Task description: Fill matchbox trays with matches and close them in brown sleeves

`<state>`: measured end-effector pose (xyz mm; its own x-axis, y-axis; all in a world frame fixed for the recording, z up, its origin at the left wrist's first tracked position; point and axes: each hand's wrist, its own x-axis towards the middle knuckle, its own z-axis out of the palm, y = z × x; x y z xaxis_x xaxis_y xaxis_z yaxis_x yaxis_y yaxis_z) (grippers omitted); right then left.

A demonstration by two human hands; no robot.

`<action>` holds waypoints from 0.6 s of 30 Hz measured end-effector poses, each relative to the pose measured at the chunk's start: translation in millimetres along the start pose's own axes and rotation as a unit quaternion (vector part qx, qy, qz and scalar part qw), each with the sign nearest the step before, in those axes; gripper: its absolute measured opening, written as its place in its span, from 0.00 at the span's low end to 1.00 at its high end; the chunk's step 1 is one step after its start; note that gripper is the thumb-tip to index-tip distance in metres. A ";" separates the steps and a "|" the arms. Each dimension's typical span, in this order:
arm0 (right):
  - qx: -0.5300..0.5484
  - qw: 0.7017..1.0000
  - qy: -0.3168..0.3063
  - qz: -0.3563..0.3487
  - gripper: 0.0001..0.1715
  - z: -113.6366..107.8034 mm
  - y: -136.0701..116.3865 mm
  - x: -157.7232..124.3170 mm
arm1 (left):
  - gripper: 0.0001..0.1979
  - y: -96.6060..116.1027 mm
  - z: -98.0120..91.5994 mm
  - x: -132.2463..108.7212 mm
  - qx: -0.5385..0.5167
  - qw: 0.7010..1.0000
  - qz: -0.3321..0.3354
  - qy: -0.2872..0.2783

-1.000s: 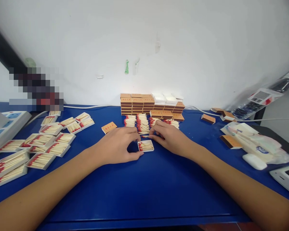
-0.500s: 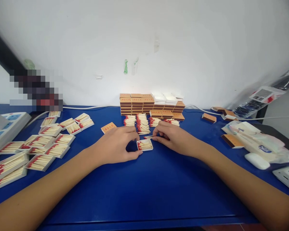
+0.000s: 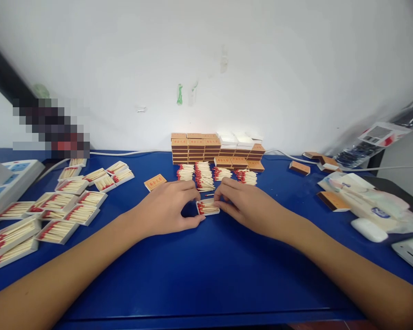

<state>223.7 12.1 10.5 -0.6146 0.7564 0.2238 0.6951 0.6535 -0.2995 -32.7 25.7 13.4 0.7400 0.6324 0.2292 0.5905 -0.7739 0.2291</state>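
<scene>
A small white matchbox tray [image 3: 207, 207] with red-tipped matches lies on the blue table [image 3: 206, 270] between my hands. My left hand [image 3: 165, 206] curls round the tray's left side, thumb and forefinger pinching it. My right hand [image 3: 246, 201] rests at the tray's right side, fingers pressed together over its edge and the matches. Just behind the tray lie loose bundles of matches [image 3: 204, 175]. A single match lies at the tray's far edge.
Stacked orange matchbox sleeves [image 3: 196, 147] stand at the wall. Several filled trays [image 3: 65, 201] lie at the left beside a white power strip [image 3: 7, 176]. A lone sleeve [image 3: 155, 182] lies near my left hand. Plastic packets [image 3: 368, 201], sleeves and a white device sit at the right.
My right hand has moved left and down from behind the tray onto its right edge. My left hand has stayed holding the tray.
</scene>
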 end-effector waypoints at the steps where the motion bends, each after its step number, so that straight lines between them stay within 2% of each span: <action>1: 0.001 1.000 0.001 -0.005 0.06 1.0 -3.0 -0.2 | 0.15 0.4 0.4 0.0 -0.001 1.000 0.000 0.001; 4: 0.029 0.999 0.022 -0.011 0.06 3.0 -2.5 1.0 | 0.14 0.6 1.0 0.0 -0.007 1.000 -0.003 0.001; 8: 0.049 0.997 0.063 0.001 0.05 8.9 15.1 5.5 | 0.15 -0.6 0.2 0.1 -0.012 1.000 -0.002 -0.010; 12: 0.042 0.998 0.045 0.011 0.04 18.5 27.2 9.5 | 0.15 -0.9 -2.3 -0.3 -0.014 1.000 -0.002 -0.014; 18: 0.020 0.999 0.031 0.024 0.05 23.5 16.2 16.6 | 0.14 0.2 -5.1 0.7 -0.009 1.000 -0.008 -0.028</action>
<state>216.0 34.6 -12.4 -0.5559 0.7876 0.2658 0.7069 0.6162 -0.3472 -33.7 26.2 18.4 0.7479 0.6412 0.1714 0.5970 -0.7628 0.2484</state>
